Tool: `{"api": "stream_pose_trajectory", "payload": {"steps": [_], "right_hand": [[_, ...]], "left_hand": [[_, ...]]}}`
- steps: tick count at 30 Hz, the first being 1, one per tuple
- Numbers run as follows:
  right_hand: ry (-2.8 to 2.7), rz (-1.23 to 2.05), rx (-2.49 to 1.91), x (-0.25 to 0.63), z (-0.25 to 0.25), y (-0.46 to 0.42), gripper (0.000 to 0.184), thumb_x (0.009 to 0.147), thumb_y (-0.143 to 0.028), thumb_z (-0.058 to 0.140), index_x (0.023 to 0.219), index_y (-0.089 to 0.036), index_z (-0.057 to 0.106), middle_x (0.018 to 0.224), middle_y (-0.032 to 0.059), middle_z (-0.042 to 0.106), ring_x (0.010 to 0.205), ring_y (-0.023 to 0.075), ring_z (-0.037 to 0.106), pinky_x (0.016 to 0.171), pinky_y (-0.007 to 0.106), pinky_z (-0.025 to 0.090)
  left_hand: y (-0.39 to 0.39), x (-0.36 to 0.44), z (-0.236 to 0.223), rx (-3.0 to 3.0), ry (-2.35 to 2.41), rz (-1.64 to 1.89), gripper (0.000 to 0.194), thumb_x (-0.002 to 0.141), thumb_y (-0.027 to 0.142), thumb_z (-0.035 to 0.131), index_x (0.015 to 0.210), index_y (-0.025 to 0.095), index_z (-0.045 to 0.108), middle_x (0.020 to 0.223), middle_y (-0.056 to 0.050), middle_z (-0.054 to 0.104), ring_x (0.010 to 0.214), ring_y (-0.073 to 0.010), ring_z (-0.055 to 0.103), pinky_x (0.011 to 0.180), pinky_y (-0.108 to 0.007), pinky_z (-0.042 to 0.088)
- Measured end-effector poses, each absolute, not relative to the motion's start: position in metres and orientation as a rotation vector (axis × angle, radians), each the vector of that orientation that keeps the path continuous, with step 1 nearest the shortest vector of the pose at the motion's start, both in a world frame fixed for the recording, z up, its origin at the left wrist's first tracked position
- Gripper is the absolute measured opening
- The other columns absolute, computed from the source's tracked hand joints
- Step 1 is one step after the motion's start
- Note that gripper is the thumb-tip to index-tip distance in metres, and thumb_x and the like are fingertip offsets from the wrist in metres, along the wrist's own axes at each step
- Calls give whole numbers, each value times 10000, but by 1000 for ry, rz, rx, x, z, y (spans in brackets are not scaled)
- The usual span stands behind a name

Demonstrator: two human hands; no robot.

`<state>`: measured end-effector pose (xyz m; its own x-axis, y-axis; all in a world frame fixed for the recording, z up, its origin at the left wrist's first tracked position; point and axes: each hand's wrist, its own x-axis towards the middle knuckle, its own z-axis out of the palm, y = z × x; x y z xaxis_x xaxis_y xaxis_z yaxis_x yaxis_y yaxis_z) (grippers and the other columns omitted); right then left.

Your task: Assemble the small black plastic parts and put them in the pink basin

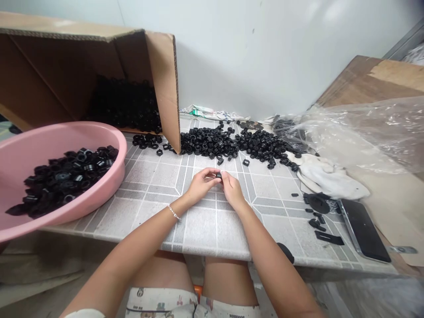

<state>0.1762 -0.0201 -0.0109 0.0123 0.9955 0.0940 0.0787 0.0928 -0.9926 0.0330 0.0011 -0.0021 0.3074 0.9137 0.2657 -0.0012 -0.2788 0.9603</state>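
My left hand (201,185) and my right hand (232,190) meet over the tiled table top (155,172), and the fingers of both pinch a small black plastic part (219,175). Just beyond my fingers lies a wide spread of similar black ring-shaped parts (212,145), with a few stray ones nearer to my hands. To my left, a pink plastic basin (39,145) holds a heap of black parts (66,179). More of them fill a tipped cardboard box (126,104). A beaded bracelet (173,212) circles my left wrist.
On the right of the table are a white cloth (331,176), a black disc (317,203), small black pieces (317,222) and a dark smartphone (364,229). A clear plastic sheet (364,132) lies beyond them. A white wall stands behind the table.
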Motion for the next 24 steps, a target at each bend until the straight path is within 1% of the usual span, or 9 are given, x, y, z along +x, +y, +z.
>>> {"api": "stream_pose_trajectory", "payload": {"steps": [2, 4, 7, 9, 11, 14, 17, 21, 24], "right_hand": [[-1379, 872, -1247, 175, -7, -22, 377, 876, -557, 467, 675, -240, 507, 634, -20, 483, 627, 160, 443, 596, 268, 344], [-1430, 769, -1268, 173, -5, -23, 369, 886, -538, 457, 678, -238, 514, 655, -14, 503, 653, 165, 463, 628, 276, 356], [-1363, 851, -1258, 170, -9, -21, 400, 886, -561, 429, 700, -232, 560, 658, 2, 538, 656, 174, 487, 621, 286, 373], [-1279, 971, -1254, 170, -13, -19, 445, 881, -589, 410, 672, -226, 559, 581, -6, 499, 579, 167, 454, 562, 284, 357], [-1249, 1025, -1269, 170, -14, -19, 477, 889, -598, 377, 633, -226, 528, 519, -20, 435, 517, 155, 403, 518, 280, 330], [-1353, 889, -1256, 172, -10, -21, 426, 903, -556, 396, 659, -228, 513, 592, -14, 469, 593, 160, 440, 571, 279, 352], [-1433, 781, -1210, 172, -5, -23, 349, 890, -511, 466, 680, -233, 487, 677, -13, 486, 678, 164, 450, 643, 282, 356], [-1406, 888, -1221, 170, -6, -24, 374, 896, -520, 455, 654, -236, 437, 632, -26, 432, 630, 154, 406, 610, 284, 343], [-1296, 1026, -1180, 166, -8, -25, 398, 861, -575, 492, 659, -232, 475, 604, -31, 425, 578, 139, 383, 544, 275, 326]], "left_hand": [[2, 33, -3, 1499, 878, 1109, 291, 767, 283, 681, 1023, 151, 640, 1028, -83, 663, 885, -163, 628, 854, -340, 520], [3, 33, -4, 1510, 886, 1104, 295, 770, 279, 677, 1026, 141, 634, 1025, -89, 661, 892, -168, 625, 860, -347, 517], [1, 32, -3, 1706, 862, 1150, 266, 785, 267, 663, 1025, 157, 637, 1032, -85, 642, 929, -177, 609, 879, -355, 508], [-2, 32, -1, 1846, 831, 1173, 249, 808, 270, 641, 1039, 177, 639, 1044, -80, 633, 950, -178, 600, 885, -352, 502], [-4, 32, 1, 1854, 834, 1164, 253, 817, 273, 629, 1055, 187, 637, 1062, -79, 631, 938, -172, 604, 852, -333, 511], [-3, 31, 2, 1668, 905, 1130, 276, 798, 272, 639, 1056, 175, 632, 1077, -81, 643, 908, -165, 620, 803, -308, 524], [2, 31, 0, 1549, 916, 1104, 295, 771, 276, 667, 1040, 159, 636, 1041, -80, 664, 915, -172, 627, 844, -328, 519], [4, 31, -4, 1607, 854, 1130, 280, 777, 284, 673, 1018, 149, 627, 999, -80, 653, 930, -182, 627, 878, -346, 507], [1, 29, -3, 1818, 863, 1193, 247, 828, 282, 625, 1042, 158, 610, 975, -75, 619, 898, -176, 612, 854, -349, 506]]}}
